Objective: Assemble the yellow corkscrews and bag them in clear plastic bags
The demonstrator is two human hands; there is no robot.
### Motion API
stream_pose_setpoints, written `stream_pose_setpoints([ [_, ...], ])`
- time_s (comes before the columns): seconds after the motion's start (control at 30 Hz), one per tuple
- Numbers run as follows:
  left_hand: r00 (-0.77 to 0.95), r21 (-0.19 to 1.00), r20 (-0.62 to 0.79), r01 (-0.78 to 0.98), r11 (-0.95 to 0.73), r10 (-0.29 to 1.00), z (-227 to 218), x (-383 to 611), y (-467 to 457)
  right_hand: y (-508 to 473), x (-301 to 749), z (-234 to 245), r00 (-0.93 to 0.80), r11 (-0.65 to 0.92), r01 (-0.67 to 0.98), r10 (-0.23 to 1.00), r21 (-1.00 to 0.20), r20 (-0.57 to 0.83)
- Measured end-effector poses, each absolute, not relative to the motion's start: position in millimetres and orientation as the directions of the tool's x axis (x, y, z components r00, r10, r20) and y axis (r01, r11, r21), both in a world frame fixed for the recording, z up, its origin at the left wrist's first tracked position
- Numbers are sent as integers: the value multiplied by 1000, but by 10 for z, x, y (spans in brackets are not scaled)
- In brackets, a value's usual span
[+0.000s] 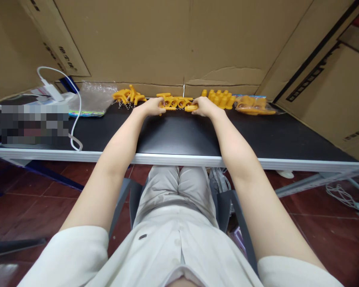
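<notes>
Both my arms reach across a black table [179,137] to its far edge. My left hand [152,107] is closed around an orange plastic piece at the left end of a row of orange pieces [175,103]. My right hand [204,106] is closed on another orange piece [191,108] at the right end of that row. A loose pile of orange pieces with small metal springs [128,95] lies left of my left hand. A group of upright orange caps [218,97] stands right of my right hand.
A clear bag of orange parts [253,105] lies at the far right. An empty clear plastic bag [92,97] and a white charger with its cable [55,91] lie at the left. Cardboard boxes [173,40] wall in the back and the right side.
</notes>
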State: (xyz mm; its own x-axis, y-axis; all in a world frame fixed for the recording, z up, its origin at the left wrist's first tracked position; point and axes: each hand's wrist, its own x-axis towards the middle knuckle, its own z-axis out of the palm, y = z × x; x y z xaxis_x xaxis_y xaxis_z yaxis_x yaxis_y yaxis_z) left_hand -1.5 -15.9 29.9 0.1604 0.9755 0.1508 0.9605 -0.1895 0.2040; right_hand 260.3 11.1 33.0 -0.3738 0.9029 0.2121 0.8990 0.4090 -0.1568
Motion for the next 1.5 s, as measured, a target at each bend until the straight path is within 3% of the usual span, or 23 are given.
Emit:
stream_pose_setpoints([
  [0.17,170,274,160,939,-209,972,309,71,-214,104,2558,340,-411,470,826,880,-311,239],
  [0.37,178,234,232,944,-232,956,301,161,-283,21,2464,386,-458,518,802,853,-296,252],
  [0.5,182,236,263,940,-246,947,277,150,-264,4,2483,388,-457,515,779,857,-359,238],
  [0.73,163,229,278,946,-230,947,247,121,-205,58,2505,344,-335,397,715,917,-575,217],
  [0.9,149,249,284,942,-223,947,243,81,-192,21,2541,382,-297,352,554,930,-755,215],
  [1.03,157,256,283,939,-232,946,267,76,-228,-62,2565,415,-330,250,418,938,-874,111],
  [1.17,154,245,298,941,-231,942,301,113,-278,-27,2554,368,-339,184,367,939,-912,54],
  [1.37,120,280,305,937,-209,945,327,168,-297,93,2513,286,-198,82,458,980,-885,-12],
  [1.5,100,293,314,936,-197,944,309,145,-255,31,2578,336,-255,-9,441,957,-898,-136],
])
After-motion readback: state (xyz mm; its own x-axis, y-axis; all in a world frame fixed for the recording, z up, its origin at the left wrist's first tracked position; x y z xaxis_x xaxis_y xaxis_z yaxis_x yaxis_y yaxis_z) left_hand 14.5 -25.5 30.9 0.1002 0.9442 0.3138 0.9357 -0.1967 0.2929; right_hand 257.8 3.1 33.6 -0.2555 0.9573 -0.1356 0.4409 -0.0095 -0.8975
